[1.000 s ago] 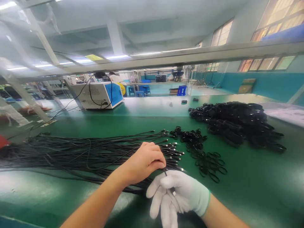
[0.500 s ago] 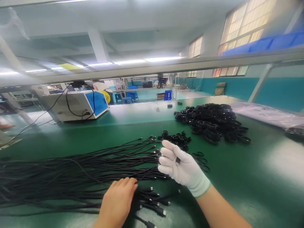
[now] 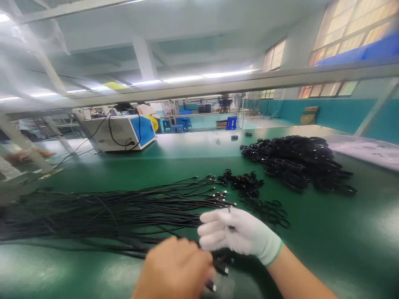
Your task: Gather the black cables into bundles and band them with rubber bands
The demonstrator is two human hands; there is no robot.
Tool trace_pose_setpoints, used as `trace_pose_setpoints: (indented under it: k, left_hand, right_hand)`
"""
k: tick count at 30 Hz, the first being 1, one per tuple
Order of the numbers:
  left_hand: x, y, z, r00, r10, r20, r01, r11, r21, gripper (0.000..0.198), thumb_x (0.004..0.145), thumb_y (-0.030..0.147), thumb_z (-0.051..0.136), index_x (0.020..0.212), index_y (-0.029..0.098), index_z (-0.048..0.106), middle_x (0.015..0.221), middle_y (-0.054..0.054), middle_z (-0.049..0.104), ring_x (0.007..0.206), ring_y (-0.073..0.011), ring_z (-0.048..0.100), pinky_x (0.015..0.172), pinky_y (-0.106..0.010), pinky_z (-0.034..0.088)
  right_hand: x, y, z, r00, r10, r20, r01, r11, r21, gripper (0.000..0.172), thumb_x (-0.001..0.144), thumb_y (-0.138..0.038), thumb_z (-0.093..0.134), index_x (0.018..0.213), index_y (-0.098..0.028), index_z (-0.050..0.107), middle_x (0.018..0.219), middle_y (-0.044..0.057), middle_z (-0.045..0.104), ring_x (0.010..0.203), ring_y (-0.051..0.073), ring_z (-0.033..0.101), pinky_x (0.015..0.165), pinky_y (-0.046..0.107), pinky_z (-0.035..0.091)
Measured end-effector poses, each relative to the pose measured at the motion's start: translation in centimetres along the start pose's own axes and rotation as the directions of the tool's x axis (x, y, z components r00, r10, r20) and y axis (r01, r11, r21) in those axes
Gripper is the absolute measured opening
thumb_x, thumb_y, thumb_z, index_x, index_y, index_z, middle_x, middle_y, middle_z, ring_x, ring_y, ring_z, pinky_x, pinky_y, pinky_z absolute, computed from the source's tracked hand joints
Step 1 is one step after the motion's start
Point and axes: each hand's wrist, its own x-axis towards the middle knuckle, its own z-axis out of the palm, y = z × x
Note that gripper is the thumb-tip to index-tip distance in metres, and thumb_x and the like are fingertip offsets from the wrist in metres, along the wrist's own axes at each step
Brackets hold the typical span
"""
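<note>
The table (image 3: pixel 327 232) looked smooth and glossy, the cables (image 3: pixel 174 205) toward eight o'clock matt plastic, the white glove (image 3: pixel 249 236) soft cloth.

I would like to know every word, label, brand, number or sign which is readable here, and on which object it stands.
No text can be read.
Grey-and-blue machine: any marking is too small to read.
Cable plugs: too small and blurred to read.

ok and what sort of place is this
Probably a factory workshop: many black cables lie together on a green workbench, a heap of black coils sits to the right, and a boxy blue-sided machine stands farther back.
</note>
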Motion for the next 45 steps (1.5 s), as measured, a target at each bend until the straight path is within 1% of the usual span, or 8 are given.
trace_pose_setpoints:
  k: [5,13,20,25,29,36,41,45]
  left_hand:
    - [4.4,-3.3,-2.2,0.943,-0.283,0.173,0.324,0.897,-0.299,0.015,0.085,0.026,0.054,0.075,0.024,0.065,0.074,0.003,0.064,0.068,-0.0117,0.059,0.061,-0.021,0.042]
    - [4.8,-5.2,3.0,0.879,-0.324,0.349,0.469,0.715,-0.519,0.022,0.086,0.026,0.047,0.074,0.019,0.065,0.075,0.002,0.065,0.071,-0.0131,0.058,0.063,-0.021,0.043]
    - [-0.9,-3.4,6.3,0.903,-0.32,0.288,0.337,0.941,-0.012,0.024,0.088,0.018,0.039,0.076,0.021,0.059,0.075,0.0,0.066,0.066,-0.0154,0.059,0.062,-0.026,0.039]
    - [-0.2,-0.3,2.7,0.999,0.0,0.051,-0.005,0.996,0.091,0.021,0.085,0.02,0.049,0.065,0.02,0.053,0.059,0.001,0.059,0.05,-0.0142,0.05,0.049,-0.029,0.026]
    - [3.5,-2.8,-1.5,0.977,-0.043,0.207,0.073,0.988,-0.139,0.018,0.08,0.035,0.065,0.072,0.02,0.062,0.07,0.002,0.063,0.067,-0.0139,0.055,0.061,-0.026,0.035]
    - [2.9,-5.4,2.9,0.882,-0.277,0.382,0.471,0.565,-0.677,0.016,0.084,0.025,0.057,0.081,0.015,0.069,0.077,-0.001,0.067,0.071,-0.0124,0.059,0.065,-0.02,0.044]
    - [0.3,-7.2,4.7,0.868,-0.385,0.315,0.459,0.862,-0.212,0.028,0.092,0.025,0.039,0.091,0.021,0.066,0.085,-0.003,0.066,0.083,-0.0187,0.059,0.076,-0.031,0.041]
    - [-1.3,-5.2,4.6,0.853,-0.419,0.313,0.403,0.908,0.117,0.027,0.091,0.021,0.036,0.08,0.021,0.062,0.078,-0.002,0.065,0.07,-0.0193,0.06,0.064,-0.03,0.038]
  right_hand:
    - [-0.1,1.8,0.7,0.973,0.187,0.133,-0.174,0.979,-0.106,0.049,0.077,-0.038,0.066,0.113,-0.007,0.055,0.1,0.018,0.064,0.09,0.027,0.066,0.088,0.05,0.043]
    - [-0.1,2.3,1.1,0.988,0.127,0.092,-0.128,0.992,0.009,0.049,0.077,-0.036,0.066,0.116,-0.01,0.053,0.093,0.011,0.066,0.088,0.027,0.066,0.084,0.053,0.045]
    - [0.6,-0.3,1.3,0.97,-0.241,-0.034,0.244,0.959,0.144,0.02,0.086,-0.027,0.056,0.103,-0.016,0.058,0.074,-0.003,0.05,0.068,0.01,0.055,0.086,0.041,0.046]
    - [1.0,2.0,1.0,0.992,-0.121,-0.025,0.121,0.992,-0.022,0.025,0.087,-0.026,0.056,0.106,-0.011,0.056,0.084,0.007,0.06,0.075,0.014,0.06,0.077,0.034,0.045]
    - [0.8,4.1,1.3,0.97,0.155,0.185,-0.159,0.987,0.008,0.04,0.072,-0.034,0.072,0.095,-0.005,0.056,0.074,0.005,0.056,0.064,0.014,0.058,0.067,0.029,0.044]
    - [0.7,4.6,0.9,0.966,0.142,0.218,-0.164,0.982,0.089,0.047,0.071,-0.033,0.073,0.106,-0.009,0.053,0.076,0.004,0.058,0.069,0.017,0.062,0.07,0.03,0.041]
    - [0.8,2.7,2.0,0.992,-0.031,0.125,0.002,0.975,0.22,0.049,0.068,-0.029,0.076,0.11,-0.014,0.054,0.066,-0.007,0.036,0.059,0.009,0.048,0.063,0.027,0.036]
    - [0.8,0.8,2.8,0.988,-0.152,0.02,0.143,0.958,0.25,0.032,0.072,-0.025,0.073,0.096,-0.015,0.055,0.067,-0.006,0.033,0.058,0.007,0.036,0.06,0.025,0.03]
